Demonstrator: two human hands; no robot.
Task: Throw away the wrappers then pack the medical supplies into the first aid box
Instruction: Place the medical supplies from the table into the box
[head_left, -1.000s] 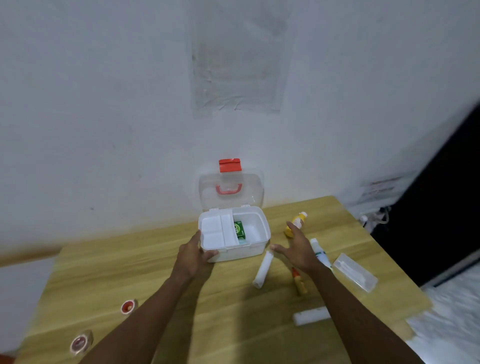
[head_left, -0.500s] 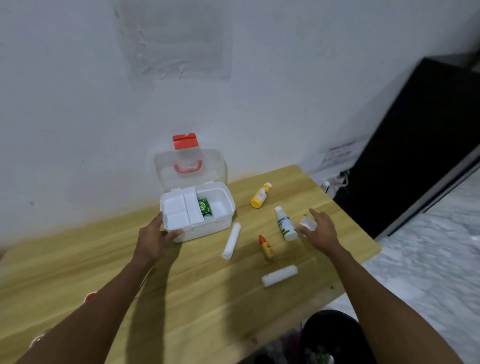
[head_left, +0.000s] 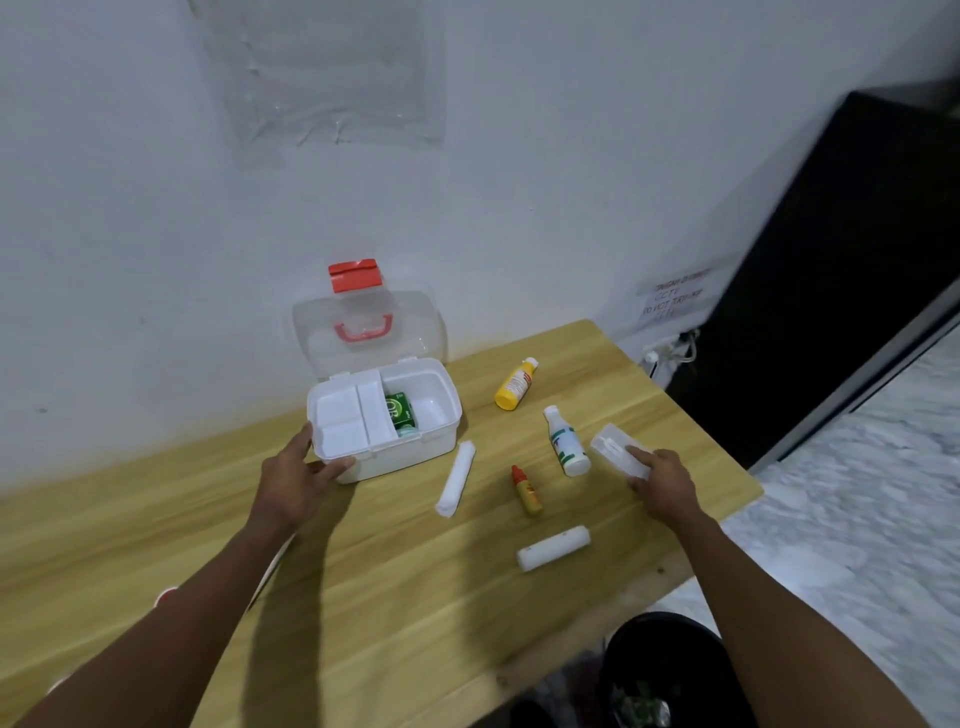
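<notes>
The white first aid box (head_left: 415, 460) stands open at the back of the wooden table (head_left: 405, 597), its clear lid with a red handle upright. A green packet (head_left: 399, 413) lies inside, beside a white tray insert. My left hand (head_left: 296, 483) grips the box's front left corner. My right hand (head_left: 662, 480) closes on the near end of a clear plastic case (head_left: 613, 447), which lies on the table at the right. Between the hands lie a yellow bottle (head_left: 515, 384), a white bottle with a green label (head_left: 567, 441), a small red-capped bottle (head_left: 527, 491) and two white rolls (head_left: 456, 478) (head_left: 554, 548).
A black bin (head_left: 665, 670) holding scraps stands on the floor below the table's near right corner. A small red-and-white item (head_left: 166, 596) peeks out beside my left forearm. The wall runs right behind the box, and a dark panel stands at the far right.
The view has swung right and down, bringing the bin into sight. My right hand moved right, from the rolls to the clear plastic case. My left hand stayed on the box.
</notes>
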